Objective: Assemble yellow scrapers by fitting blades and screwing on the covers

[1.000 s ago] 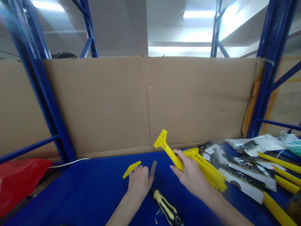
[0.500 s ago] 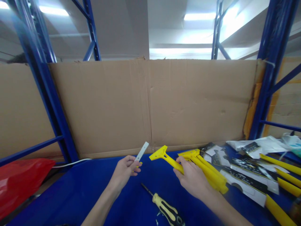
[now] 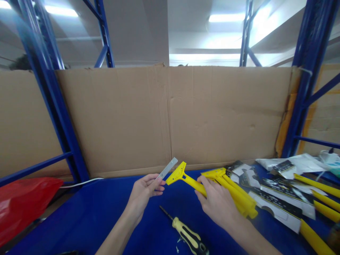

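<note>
Between thumb and fingers, my left hand pinches a flat grey metal strip with small holes, tilted up to the right. My right hand is closed around the handle of a yellow plastic scraper. The scraper's wide head points left, right beside the strip; whether they touch I cannot tell. Under and behind my right hand lie several more yellow scrapers. A screwdriver with a cream and black handle rests below, between my forearms, with a few small screws near it.
Packaged scrapers with black and white cards cover the right side of the blue table. A red plastic bag lies at the left. Behind stands a cardboard wall between blue rack posts.
My left hand has moved right with the metal strip, bringing it up beside the scraper's head. The scraper in my right hand has shifted slightly left.
</note>
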`<state>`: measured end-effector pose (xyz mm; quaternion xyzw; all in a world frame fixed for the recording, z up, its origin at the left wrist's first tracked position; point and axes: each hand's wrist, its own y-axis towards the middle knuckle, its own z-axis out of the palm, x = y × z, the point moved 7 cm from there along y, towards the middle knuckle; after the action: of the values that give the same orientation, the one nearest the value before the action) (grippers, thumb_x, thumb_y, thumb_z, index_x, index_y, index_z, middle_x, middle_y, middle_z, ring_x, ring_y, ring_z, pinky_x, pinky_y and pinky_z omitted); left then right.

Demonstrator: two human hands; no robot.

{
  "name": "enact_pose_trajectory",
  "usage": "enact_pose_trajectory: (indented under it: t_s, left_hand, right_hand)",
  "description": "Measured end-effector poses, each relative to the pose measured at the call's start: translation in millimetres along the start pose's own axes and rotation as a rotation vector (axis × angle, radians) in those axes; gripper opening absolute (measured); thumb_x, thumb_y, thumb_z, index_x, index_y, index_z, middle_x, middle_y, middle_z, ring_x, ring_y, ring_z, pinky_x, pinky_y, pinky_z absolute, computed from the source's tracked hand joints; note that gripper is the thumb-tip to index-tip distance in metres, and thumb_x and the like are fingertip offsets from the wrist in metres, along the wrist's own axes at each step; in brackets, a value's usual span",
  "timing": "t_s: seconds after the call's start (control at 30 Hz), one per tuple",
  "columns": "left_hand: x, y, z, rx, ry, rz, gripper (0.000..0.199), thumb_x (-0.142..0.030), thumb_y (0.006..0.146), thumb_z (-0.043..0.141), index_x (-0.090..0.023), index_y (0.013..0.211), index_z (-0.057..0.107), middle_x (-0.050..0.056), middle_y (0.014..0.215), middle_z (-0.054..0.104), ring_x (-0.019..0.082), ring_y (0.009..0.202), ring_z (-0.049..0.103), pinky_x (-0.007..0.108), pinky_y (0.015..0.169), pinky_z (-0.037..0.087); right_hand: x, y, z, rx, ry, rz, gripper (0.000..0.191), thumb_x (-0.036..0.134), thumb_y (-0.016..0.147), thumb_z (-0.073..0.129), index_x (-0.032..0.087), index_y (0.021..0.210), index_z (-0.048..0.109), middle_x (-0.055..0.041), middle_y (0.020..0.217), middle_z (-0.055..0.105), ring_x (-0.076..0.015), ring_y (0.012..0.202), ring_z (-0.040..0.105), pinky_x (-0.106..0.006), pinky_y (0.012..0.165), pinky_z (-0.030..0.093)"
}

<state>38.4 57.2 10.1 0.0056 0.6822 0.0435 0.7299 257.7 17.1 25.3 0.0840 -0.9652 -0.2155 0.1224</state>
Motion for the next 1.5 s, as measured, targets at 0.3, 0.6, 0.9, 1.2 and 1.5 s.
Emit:
enact_pose_trajectory:
  t_s: [0.3, 0.6, 0.9, 1.2, 1.5]
  left_hand:
    - [2.1, -1.3, -1.1, -0.102, 0.079, -0.018, 0.038, -0.040, 0.056, 0.079, -0.012, 0.081, 0.073, 0.009, 0.081, 0.074, 0.021, 0.079, 0.068, 0.025, 0.062, 0.053]
    - [8.7, -6.3, 6.9, -0.108, 0.075, -0.020, 0.037, -0.039, 0.061, 0.076, -0.009, 0.083, 0.073, 0.011, 0.079, 0.074, 0.018, 0.065, 0.066, 0.028, 0.058, 0.056]
    - [5.5, -7.3, 8.8, -0.019, 0.052, -0.078, 0.031, -0.027, 0.059, 0.078, -0.007, 0.082, 0.068, 0.009, 0.072, 0.072, 0.015, 0.061, 0.064, 0.027, 0.054, 0.057]
    - [0.7, -7.8, 8.4, -0.047, 0.084, -0.056, 0.036, -0.024, 0.059, 0.077, -0.008, 0.090, 0.067, 0.009, 0.076, 0.073, 0.017, 0.063, 0.066, 0.027, 0.053, 0.057]
    - [-4.4, -25.4, 42.5, 0.151, 0.158, 0.035, 0.036, -0.035, 0.060, 0.075, -0.010, 0.085, 0.069, 0.011, 0.082, 0.074, 0.022, 0.076, 0.068, 0.028, 0.056, 0.058]
  right_hand:
    - [14.6, -6.6, -1.9, -0.008, 0.015, -0.079, 0.015, 0.024, 0.086, 0.046, 0.022, 0.099, 0.054, -0.0066, 0.093, 0.070, -0.0265, 0.079, 0.068, -0.034, 0.063, 0.047]
    - [16.9, -7.1, 1.5, -0.011, 0.048, -0.039, 0.014, 0.023, 0.085, 0.045, 0.021, 0.097, 0.053, -0.0082, 0.092, 0.068, -0.0271, 0.078, 0.067, -0.033, 0.060, 0.044]
    - [12.7, -12.7, 17.5, 0.279, 0.383, 0.070, 0.021, 0.026, 0.083, 0.051, 0.019, 0.103, 0.053, -0.0090, 0.089, 0.065, -0.0249, 0.086, 0.062, -0.031, 0.069, 0.041]
    - [20.7, -14.7, 16.5, 0.279, 0.503, 0.028, 0.006, 0.024, 0.084, 0.049, 0.020, 0.080, 0.050, -0.0053, 0.079, 0.061, -0.0216, 0.080, 0.059, -0.030, 0.067, 0.039]
    - [27.4, -18.6, 43.4, 0.485, 1.216, 0.490, 0.029, 0.044, 0.091, 0.040, 0.017, 0.085, 0.051, 0.0053, 0.047, 0.051, -0.0074, 0.030, 0.044, -0.017, 0.032, 0.035]
